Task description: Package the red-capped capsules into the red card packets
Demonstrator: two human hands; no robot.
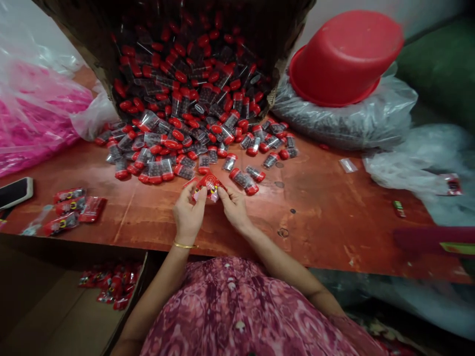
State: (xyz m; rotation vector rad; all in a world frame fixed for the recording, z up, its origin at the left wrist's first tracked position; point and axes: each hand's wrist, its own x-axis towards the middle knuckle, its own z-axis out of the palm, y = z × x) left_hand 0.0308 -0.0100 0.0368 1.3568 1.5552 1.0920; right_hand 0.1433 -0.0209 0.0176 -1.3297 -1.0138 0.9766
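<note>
Both hands pinching one little red packet

Left hand [188,213] and right hand [233,206] are gripping a shiny red packet [208,186], mid-table [326,217], near the vial pile [193,133].

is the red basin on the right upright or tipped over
Tipped. The red basin lies tilted on a clear bag of dark contents, its rim facing down-left toward the table and its base pointing up-right.

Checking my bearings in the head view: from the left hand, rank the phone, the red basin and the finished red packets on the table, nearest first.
Measured from the left hand:
1. Finished red packets, on the table to its left.
2. Phone, at the table's far left edge.
3. Red basin, tilted on a plastic bag at upper right.
</note>
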